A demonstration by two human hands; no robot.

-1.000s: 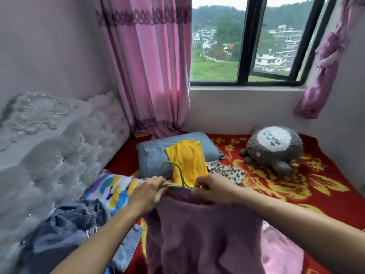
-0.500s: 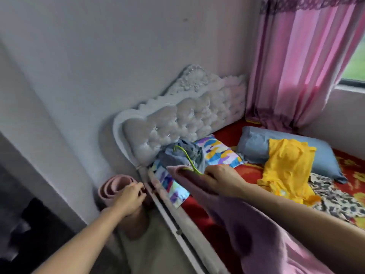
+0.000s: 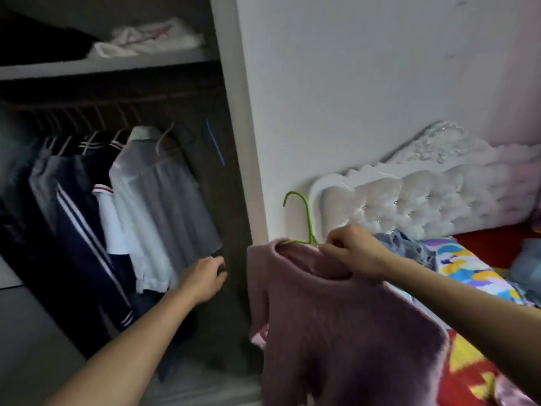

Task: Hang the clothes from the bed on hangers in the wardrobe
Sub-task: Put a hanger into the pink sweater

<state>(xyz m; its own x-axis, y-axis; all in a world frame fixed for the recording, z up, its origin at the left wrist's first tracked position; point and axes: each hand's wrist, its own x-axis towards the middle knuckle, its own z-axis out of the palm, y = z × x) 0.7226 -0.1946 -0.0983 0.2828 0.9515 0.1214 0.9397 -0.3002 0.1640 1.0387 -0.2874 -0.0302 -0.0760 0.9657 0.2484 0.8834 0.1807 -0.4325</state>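
Note:
A fuzzy pink sweater [image 3: 336,326] hangs on a green wire hanger [image 3: 304,218], whose hook points up. My right hand [image 3: 354,253] grips the hanger and the sweater's neck at the lower centre. My left hand [image 3: 205,276] reaches into the open wardrobe [image 3: 231,118], its fingers loosely curled, holding nothing, just below the hem of a white shirt and grey skirt [image 3: 158,206]. More clothes, a denim piece [image 3: 404,247] among them, lie on the bed at the right.
Several dark and striped garments [image 3: 76,218] hang on the wardrobe rail [image 3: 87,109], with a few bare hangers near the right side. Folded white cloth [image 3: 146,39] lies on the shelf above. A white tufted headboard [image 3: 424,194] stands against the wall.
My view has swung left from the bed to the open wardrobe. My left hand let go of the sweater and moved toward the hanging clothes, while my right hand carried the sweater on its hanger along.

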